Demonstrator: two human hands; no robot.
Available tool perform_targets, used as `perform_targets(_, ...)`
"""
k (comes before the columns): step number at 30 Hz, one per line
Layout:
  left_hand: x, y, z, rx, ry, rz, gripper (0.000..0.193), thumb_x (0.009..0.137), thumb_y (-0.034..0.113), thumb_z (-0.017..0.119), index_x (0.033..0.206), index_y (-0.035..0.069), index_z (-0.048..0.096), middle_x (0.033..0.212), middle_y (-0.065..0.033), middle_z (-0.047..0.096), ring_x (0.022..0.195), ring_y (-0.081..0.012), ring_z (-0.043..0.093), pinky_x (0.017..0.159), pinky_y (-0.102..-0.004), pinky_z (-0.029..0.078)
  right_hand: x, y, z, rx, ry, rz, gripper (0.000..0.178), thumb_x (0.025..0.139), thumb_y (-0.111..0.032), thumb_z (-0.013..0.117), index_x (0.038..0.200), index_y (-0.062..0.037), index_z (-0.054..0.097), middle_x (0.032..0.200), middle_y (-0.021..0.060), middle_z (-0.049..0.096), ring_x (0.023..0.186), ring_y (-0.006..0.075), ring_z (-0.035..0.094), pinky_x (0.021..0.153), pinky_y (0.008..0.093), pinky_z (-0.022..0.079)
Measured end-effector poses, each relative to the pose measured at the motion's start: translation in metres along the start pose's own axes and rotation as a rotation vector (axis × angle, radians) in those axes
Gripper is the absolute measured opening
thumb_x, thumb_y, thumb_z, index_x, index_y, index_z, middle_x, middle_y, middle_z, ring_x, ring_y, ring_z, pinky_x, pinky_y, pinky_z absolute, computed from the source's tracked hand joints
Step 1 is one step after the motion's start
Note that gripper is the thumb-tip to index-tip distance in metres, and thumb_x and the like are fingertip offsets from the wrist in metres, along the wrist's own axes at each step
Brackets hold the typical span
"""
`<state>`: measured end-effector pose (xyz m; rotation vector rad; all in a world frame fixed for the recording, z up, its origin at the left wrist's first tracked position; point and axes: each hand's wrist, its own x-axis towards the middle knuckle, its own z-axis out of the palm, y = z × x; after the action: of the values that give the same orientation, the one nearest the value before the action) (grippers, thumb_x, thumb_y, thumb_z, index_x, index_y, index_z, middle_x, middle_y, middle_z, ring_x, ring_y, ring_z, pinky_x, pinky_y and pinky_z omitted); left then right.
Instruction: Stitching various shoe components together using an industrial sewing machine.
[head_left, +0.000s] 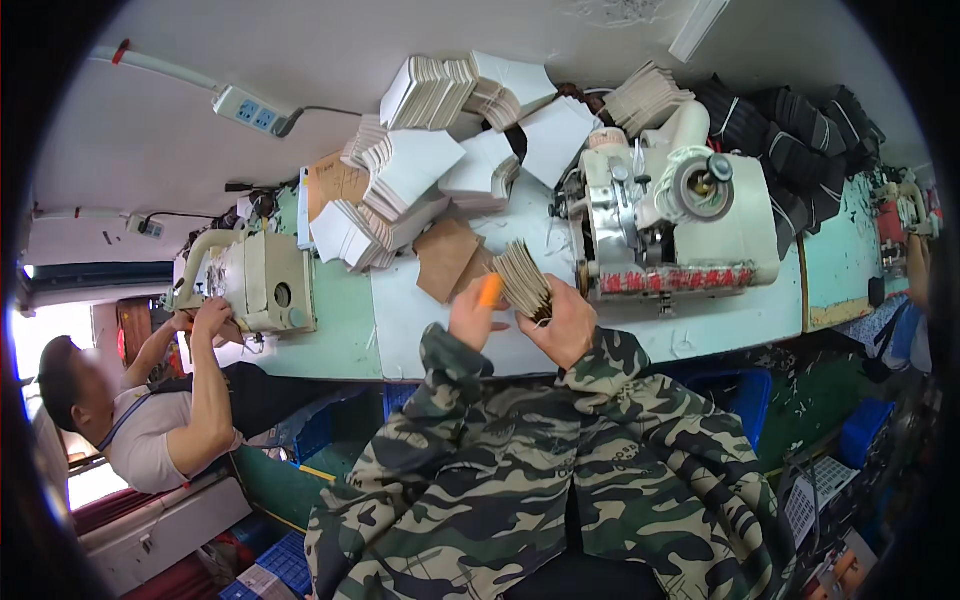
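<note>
A thick stack of cut pieces (522, 282), pale with darker lower edges, is gripped by my right hand (562, 326) above the near edge of the table. Just left of it is my left hand (468, 318), its thumb apart from the other fingers. Something orange (490, 290), which looks like a finger cover, is at its index finger. Whether these fingers touch the stack I cannot tell. Beyond my left hand, brown flat pieces (447, 258) lie on the white tabletop (430, 350).
An industrial sewing machine (690, 215) stands to my right. Piles of white cut pieces (410, 170) and tied black bundles (785, 135) lie at the back. On the left, a person (170, 420) works at another machine (255, 285). A blue bin (735, 395) is below the table.
</note>
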<state>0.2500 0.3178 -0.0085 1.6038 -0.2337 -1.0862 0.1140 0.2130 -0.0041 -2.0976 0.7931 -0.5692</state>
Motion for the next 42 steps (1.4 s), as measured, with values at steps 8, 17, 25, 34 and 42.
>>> perform_targets(8, 0.037, -0.081, -0.038, -0.157, -0.162, -0.230, 0.029, 0.092, 0.016, 0.047, 0.115, 0.002, 0.057, 0.100, -0.0079, 0.060, 0.090, -0.0180, 0.060, 0.071, -0.0352, 0.057, -0.032, 0.034, 0.036, 0.078, -0.341, 0.204, 0.081, 0.069, -0.040, 0.075, 0.127, 0.0017, 0.036, 0.108, 0.0254, 0.058, 0.098, 0.0396, 0.058, 0.081, 0.0430, 0.047)
perform_targets(17, 0.033, -0.067, -0.029, 0.018, -0.167, -0.119, 0.026, 0.090, 0.017, 0.051, 0.106, 0.001, 0.063, 0.093, -0.0086, 0.063, 0.079, -0.0183, 0.064, 0.063, -0.0318, 0.057, -0.031, 0.045, 0.040, 0.117, -0.330, 0.287, 0.067, 0.080, -0.050, 0.060, 0.123, -0.0002, 0.046, 0.097, 0.0238, 0.064, 0.091, 0.0406, 0.061, 0.080, 0.0425, 0.048)
perform_targets(25, 0.041, -0.069, -0.043, -0.002, -0.341, -0.241, 0.033, 0.088, 0.019, 0.056, 0.116, 0.000, 0.058, 0.104, -0.0091, 0.062, 0.094, -0.0185, 0.062, 0.076, -0.0323, 0.055, -0.032, 0.054, 0.040, 0.185, -0.314, 0.251, 0.069, 0.078, -0.049, 0.063, 0.125, -0.0006, 0.045, 0.101, 0.0226, 0.064, 0.095, 0.0383, 0.061, 0.082, 0.0405, 0.047)
perform_targets(34, 0.064, -0.119, -0.064, 0.121, -0.240, 0.009, 0.030, 0.084, 0.006, 0.051, 0.113, 0.001, 0.059, 0.099, -0.0063, 0.062, 0.091, -0.0186, 0.060, 0.079, -0.0321, 0.051, -0.032, 0.051, 0.042, 0.102, -0.244, 0.206, 0.065, 0.073, -0.042, 0.070, 0.119, -0.0004, 0.050, 0.098, 0.0214, 0.065, 0.094, 0.0379, 0.062, 0.081, 0.0400, 0.048)
perform_targets(42, 0.066, 0.037, -0.112, 0.901, 0.245, 0.404, 0.039, 0.076, 0.001, 0.053, 0.115, 0.001, 0.053, 0.098, -0.0187, 0.062, 0.091, -0.0349, 0.059, 0.080, -0.0377, 0.047, -0.055, 0.033, -0.004, -0.002, -0.161, 0.095, 0.053, 0.068, -0.029, 0.069, 0.114, -0.0058, 0.054, 0.094, 0.0182, 0.063, 0.088, 0.0366, 0.060, 0.075, 0.0429, 0.048)
